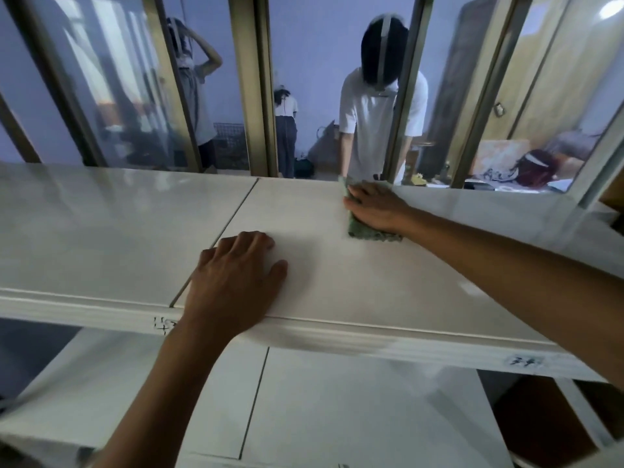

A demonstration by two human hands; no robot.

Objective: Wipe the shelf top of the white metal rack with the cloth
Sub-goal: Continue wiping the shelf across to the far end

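The white metal rack's top shelf (320, 275) spans the view, with a seam running from its far edge to its front rail. A green cloth (361, 231) lies flat on the shelf near the far edge, right of centre. My right hand (378, 207) presses palm-down on the cloth, fingers spread and pointing left, covering most of it. My left hand (233, 278) rests flat on the bare shelf near the front rail, just right of the seam, holding nothing.
A lower shelf (337, 400) of the rack shows beneath the front rail (371, 336). Behind the shelf stands a window with brass-coloured frames (256, 82); its glass reflects a room with people. The rack's right upright (594, 184) rises at the far right.
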